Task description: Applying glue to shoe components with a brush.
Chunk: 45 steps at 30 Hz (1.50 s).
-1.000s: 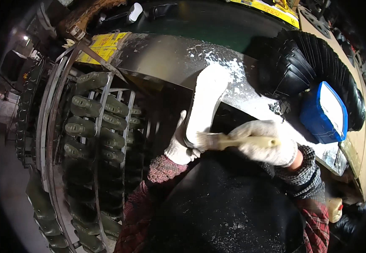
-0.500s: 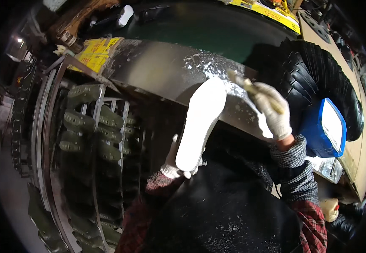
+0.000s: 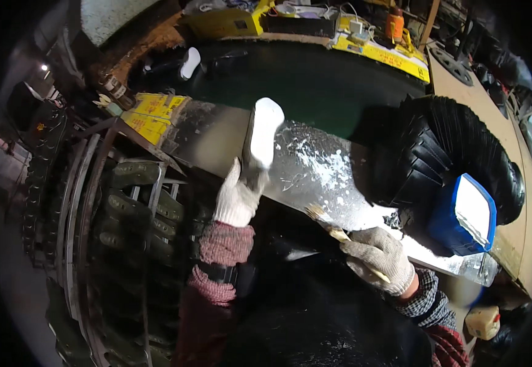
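Observation:
My left hand (image 3: 239, 197), in a pale knit glove, is closed on the near end of a shoe (image 3: 268, 128) whose sole is coated white. The shoe points away from me, raised over the metal bench. In my gloved right hand (image 3: 379, 260) is a brush (image 3: 339, 234), its bristles pointing up and left near the bench's front edge. White smears and drops cover the bench top (image 3: 299, 196) between my hands. To the right stands a blue tub (image 3: 440, 226) with white stuff inside.
Beyond the bench lies a dark green surface, with another white-soled shoe (image 3: 189, 63) at its far left. A rack (image 3: 156, 199) of olive shoe-shaped pieces stands at left. Behind the tub, black pieces (image 3: 456, 128) are stacked in a curve. A yellow jug (image 3: 482, 322) sits at lower right.
My left hand has carried the shoe forward, away from my body and over the bench. My right hand with the brush has moved down and slightly left, off the smeared area.

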### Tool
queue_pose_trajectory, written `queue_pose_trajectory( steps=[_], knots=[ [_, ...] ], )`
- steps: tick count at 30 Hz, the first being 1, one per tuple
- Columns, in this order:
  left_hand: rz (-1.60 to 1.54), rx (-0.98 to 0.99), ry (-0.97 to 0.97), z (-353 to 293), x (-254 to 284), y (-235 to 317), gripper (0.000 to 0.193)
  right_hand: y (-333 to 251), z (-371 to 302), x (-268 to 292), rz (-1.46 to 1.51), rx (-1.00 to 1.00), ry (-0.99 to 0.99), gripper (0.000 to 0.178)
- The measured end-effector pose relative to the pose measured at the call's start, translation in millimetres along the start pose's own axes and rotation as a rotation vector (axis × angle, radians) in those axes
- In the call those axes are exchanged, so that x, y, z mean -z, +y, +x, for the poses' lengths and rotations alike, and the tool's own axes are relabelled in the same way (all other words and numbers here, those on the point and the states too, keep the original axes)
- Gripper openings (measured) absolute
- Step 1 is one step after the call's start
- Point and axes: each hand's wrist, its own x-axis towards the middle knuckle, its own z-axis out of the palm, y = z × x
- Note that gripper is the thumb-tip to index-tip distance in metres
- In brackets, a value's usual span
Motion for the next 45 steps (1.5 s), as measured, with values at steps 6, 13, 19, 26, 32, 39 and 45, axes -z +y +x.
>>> queue_pose_trajectory(
  steps=[6,13,19,26,32,39,45],
  knots=[
    [0.27,-0.166,-0.159,-29,68,39,0.033,-16,-48,5,-0.008,-0.109,-0.002,0.038],
    [0.757,0.28,0.568,-133,321,6,0.029,-34,-51,0,0.02,-0.057,0.017,0.034],
    [0.716,0.159,0.596,-82,328,20,0.029,-26,-18,-8,0.041,-0.035,-0.01,0.037],
    [0.741,0.141,0.564,59,316,22,0.03,23,69,-3,0.043,-0.063,-0.136,0.032],
    [0.764,0.124,0.572,149,289,56,0.032,70,170,0,0.1,-0.048,-0.297,0.032],
    [0.79,0.187,0.574,205,237,73,0.033,90,247,26,0.007,-0.162,-0.33,0.032],
    [0.804,0.129,0.616,216,212,99,0.035,100,250,35,0.059,-0.224,-0.275,0.031]
  ],
)
